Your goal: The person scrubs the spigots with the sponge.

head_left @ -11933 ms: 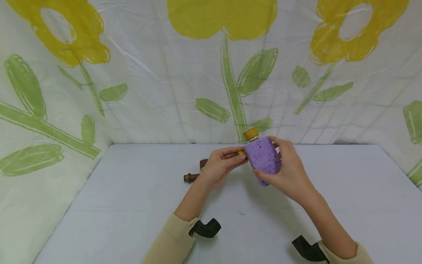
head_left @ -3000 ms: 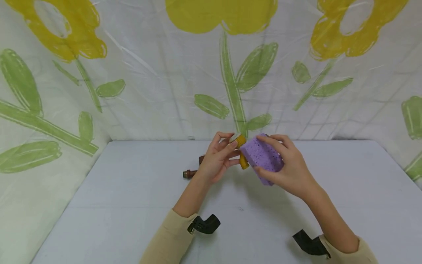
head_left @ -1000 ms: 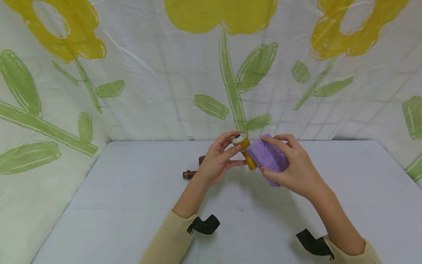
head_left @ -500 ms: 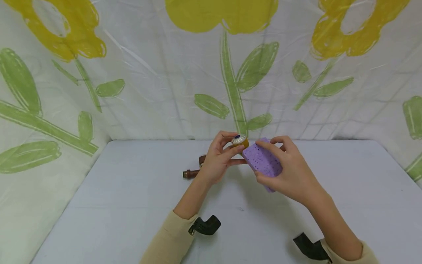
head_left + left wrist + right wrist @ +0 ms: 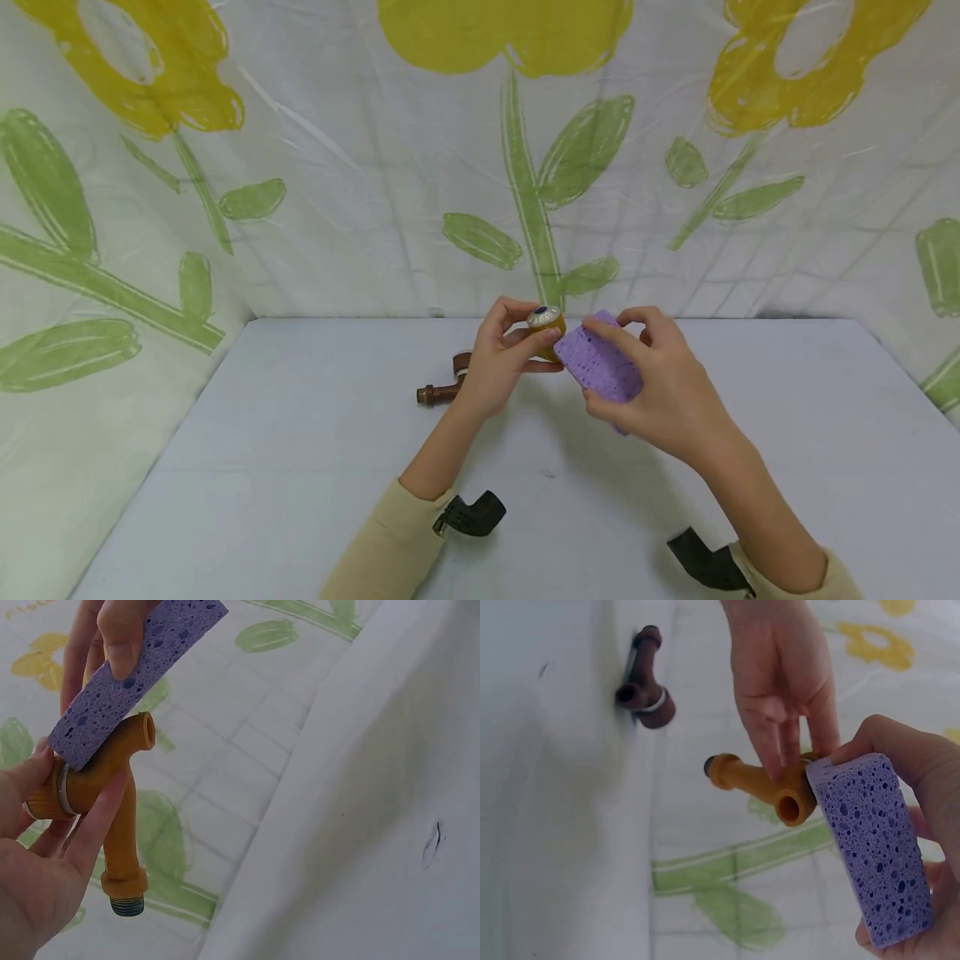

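Note:
My left hand [image 5: 495, 371] holds a yellow tap [image 5: 120, 840] by its round cap end, thumb on one side and fingers on the other. The cap's silvery face with a dark centre points up in the head view. In the left wrist view the tap's threaded end hangs downward and its short spout opening faces right. My right hand [image 5: 675, 404] grips a purple speckled sponge [image 5: 600, 362] between thumb and fingers. One end of the sponge lies against the tap's body beside the cap. In the head view the sponge hides much of the tap.
A brown tap [image 5: 438, 394] lies on the white table [image 5: 300, 500] behind my left forearm. A plastic sheet [image 5: 337, 208] printed with yellow flowers hangs along the table's back edge. A black wrist mount [image 5: 472, 512] sits at my left sleeve, another at the right.
Since 11.9 seconds ago the tap has been turned so its cap faces up and left. Over the last second the sponge shifted left and slightly down over the tap's stem. Both grips stayed.

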Available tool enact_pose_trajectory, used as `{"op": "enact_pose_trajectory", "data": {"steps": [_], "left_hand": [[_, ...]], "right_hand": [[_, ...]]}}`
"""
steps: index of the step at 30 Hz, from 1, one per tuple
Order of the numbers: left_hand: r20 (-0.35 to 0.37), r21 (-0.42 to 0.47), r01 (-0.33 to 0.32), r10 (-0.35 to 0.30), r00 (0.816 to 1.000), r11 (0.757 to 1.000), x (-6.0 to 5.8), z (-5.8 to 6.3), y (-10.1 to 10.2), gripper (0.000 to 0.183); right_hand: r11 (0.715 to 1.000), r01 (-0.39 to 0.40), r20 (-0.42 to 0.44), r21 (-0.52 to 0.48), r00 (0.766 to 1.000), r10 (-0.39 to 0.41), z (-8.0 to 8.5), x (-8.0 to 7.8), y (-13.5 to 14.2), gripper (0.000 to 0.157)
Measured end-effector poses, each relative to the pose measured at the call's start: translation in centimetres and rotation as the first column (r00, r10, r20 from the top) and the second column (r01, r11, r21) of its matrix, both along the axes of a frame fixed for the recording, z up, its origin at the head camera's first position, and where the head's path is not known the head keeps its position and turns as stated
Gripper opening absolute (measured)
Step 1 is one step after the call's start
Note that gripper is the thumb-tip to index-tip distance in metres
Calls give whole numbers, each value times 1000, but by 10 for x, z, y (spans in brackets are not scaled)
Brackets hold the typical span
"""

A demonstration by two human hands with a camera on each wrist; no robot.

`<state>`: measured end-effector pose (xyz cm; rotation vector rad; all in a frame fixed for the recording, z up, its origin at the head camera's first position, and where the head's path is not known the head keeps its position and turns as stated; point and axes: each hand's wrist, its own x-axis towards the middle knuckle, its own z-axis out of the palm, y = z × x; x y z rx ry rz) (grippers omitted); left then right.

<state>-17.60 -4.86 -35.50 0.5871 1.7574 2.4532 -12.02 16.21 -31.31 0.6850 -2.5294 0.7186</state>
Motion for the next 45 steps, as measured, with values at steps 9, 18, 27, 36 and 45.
{"op": "enact_pose_trajectory", "data": {"steps": [9,18,27,36,45], "left_hand": [[-24,-96,-135,134,991,986,2,3,0,26],[5,-163,-235,239,971,958,6,2,5,27],[57,-168,-275,288,956,947,7,5,7,26],[154,-116,-259,275,949,959,5,6,5,24],[179,-38,-174,178,968,984,2,9,2,13]], "right_hand": [[1000,0,-37,17,999,1,2,1,0,68],[999,17,-42,49,999,-15,6,3,7,69],[997,7,-108,76,994,1,9,3,7,71],[999,-27,-27,-42,999,26,7,0,9,72],[933,-73,357,-353,911,206,3,-10,25,61]]}}
